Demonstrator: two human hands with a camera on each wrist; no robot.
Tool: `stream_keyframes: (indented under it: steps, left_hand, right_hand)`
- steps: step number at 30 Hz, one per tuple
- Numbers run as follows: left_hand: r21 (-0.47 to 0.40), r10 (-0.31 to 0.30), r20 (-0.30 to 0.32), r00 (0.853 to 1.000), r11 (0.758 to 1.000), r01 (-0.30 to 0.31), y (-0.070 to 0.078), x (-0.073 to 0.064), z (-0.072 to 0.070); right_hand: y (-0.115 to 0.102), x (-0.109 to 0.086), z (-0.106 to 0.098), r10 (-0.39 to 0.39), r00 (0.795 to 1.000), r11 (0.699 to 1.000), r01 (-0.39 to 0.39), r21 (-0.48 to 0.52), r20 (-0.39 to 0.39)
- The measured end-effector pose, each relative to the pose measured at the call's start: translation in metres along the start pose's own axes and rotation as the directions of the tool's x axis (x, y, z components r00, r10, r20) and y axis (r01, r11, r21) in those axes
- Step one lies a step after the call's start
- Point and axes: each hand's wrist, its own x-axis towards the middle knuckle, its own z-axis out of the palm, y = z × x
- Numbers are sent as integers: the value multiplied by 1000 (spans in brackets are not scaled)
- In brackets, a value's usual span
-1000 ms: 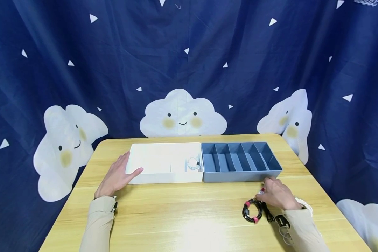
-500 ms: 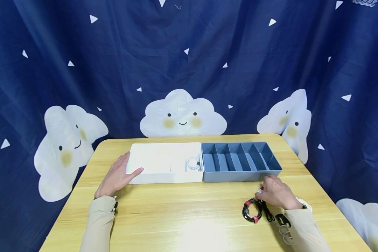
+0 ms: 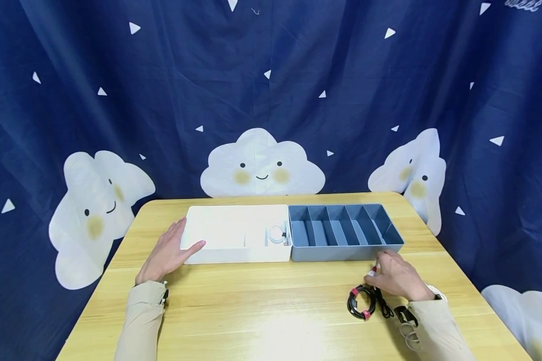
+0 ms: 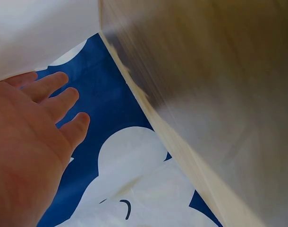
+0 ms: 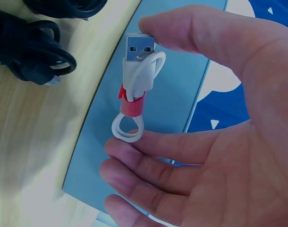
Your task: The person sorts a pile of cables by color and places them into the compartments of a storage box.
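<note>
In the head view my left hand point(image 3: 164, 250) lies against the left end of the white box point(image 3: 237, 256), its thumb reaching over the front rim. The left wrist view shows those fingers point(image 4: 52, 90) extended beside the white wall, holding nothing. My right hand point(image 3: 397, 276) is just in front of the blue-grey divided box point(image 3: 339, 254). It holds a short white USB cable point(image 5: 134, 75), folded and bound with a red strap, between the thumb at the metal plug and the fingertips at the loop. That box's wall point(image 5: 167, 61) fills the background there.
A coiled black cable with red ties point(image 3: 351, 303) lies on the wooden table point(image 3: 235, 311), beside another bundled black cable point(image 3: 383, 305). A white coiled cable point(image 3: 276, 234) sits in the white box's right-hand compartment. The two boxes stand side by side. A dark-blue curtain point(image 3: 176, 100) hangs behind.
My right hand has shifted very slightly left, with the red-and-white cable at its fingertips. The left hand and both boxes have stayed in place.
</note>
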Motion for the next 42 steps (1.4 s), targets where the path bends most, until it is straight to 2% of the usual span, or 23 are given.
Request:
stream_keyframes:
  steps: [20, 42]
  left_hand:
    - [-8, 9, -1, 1000, 1000, -9, -3, 0, 1]
    - [-11, 8, 5, 1000, 1000, -8, -1, 0, 1]
  right_hand:
    - [-12, -1, -13, -37, 999, 999, 37, 10, -12]
    - [-29, 2, -25, -112, 992, 993, 113, 18, -57]
